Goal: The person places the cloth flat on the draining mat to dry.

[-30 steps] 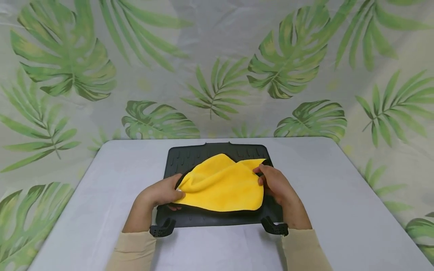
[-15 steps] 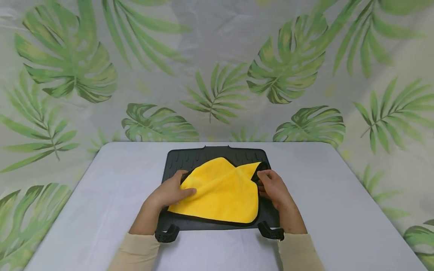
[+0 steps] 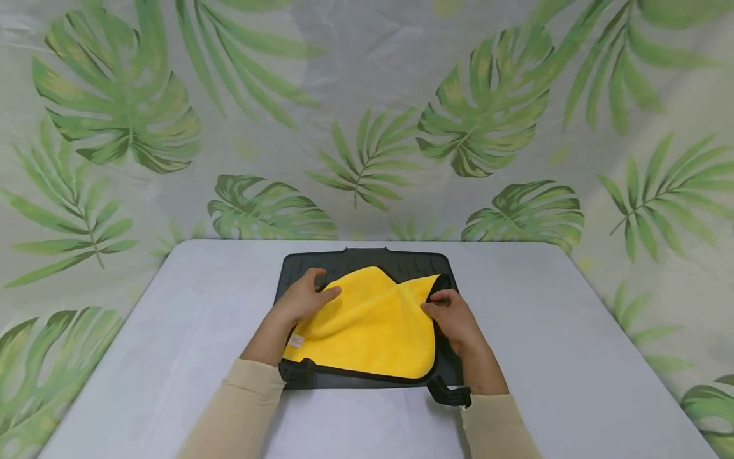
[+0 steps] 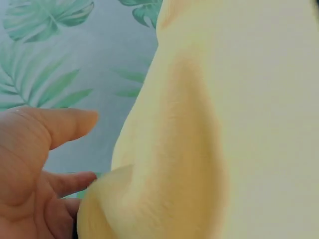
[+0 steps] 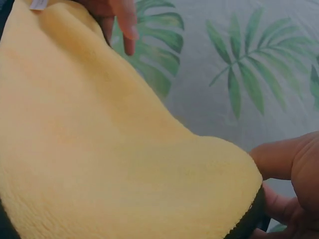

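Observation:
A yellow plush cleaning cloth (image 3: pixel 367 331) with a black border is spread, partly folded, over a black ridged mat (image 3: pixel 309 261). A small white label (image 3: pixel 296 341) shows near its lower left corner. At the cloth's left edge is my left hand (image 3: pixel 304 299), thumb and forefinger spread apart; in the left wrist view its other fingers (image 4: pixel 75 182) reach behind the cloth's edge. My right hand (image 3: pixel 455 319) holds the right edge near the turned upper corner. In the right wrist view the thumb (image 5: pixel 279 157) lies against that edge, with fingers behind it.
The mat lies on a white table (image 3: pixel 201 331) and sticks out beyond the cloth at the back and sides. Behind the table's far edge hangs a leaf-printed curtain (image 3: pixel 367 127). Black wrist mounts (image 3: pixel 450 392) are worn on both wrists.
The cloth has shifted slightly toward me and its upper right corner has turned to show the dark side. My left hand has let go of its lower left part and moved up along the edge.

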A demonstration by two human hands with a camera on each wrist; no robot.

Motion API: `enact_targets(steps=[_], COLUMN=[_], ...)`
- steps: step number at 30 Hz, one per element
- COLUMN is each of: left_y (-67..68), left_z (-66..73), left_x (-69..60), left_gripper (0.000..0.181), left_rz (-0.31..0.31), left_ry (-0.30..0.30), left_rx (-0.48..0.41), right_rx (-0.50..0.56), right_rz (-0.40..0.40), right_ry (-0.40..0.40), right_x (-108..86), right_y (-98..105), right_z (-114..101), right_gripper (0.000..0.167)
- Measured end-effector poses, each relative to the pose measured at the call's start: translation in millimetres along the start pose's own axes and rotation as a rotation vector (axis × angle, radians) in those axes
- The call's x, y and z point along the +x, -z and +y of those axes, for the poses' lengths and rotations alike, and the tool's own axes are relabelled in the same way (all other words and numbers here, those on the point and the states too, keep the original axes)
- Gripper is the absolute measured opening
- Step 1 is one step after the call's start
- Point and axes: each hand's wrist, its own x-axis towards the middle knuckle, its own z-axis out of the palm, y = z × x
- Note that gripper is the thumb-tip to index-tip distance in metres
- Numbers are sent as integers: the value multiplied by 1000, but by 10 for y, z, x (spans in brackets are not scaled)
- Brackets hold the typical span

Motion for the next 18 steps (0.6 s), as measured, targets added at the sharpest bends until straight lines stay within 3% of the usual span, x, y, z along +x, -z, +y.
enact_targets(steps=[6, 11, 15, 18], left_y=[58, 28, -9, -15], left_z=[118, 213, 320, 400], left_x=[315, 538, 653, 687], left_gripper=[59, 40, 31, 30], left_rz=[-71, -125, -141, -145], left_ry=[33, 12, -23, -14], left_rx=[-94, -70, -45, -46], right_rx=[-21, -22, -19, -19], right_rz=[-22, -43, -51, -40], right_ry=[26, 48, 52, 59], right_x=[-11, -12, -2, 10], right_y=[28, 48, 47, 31], right_z=[1, 3, 10, 19], right_gripper=[28, 24, 22, 22])
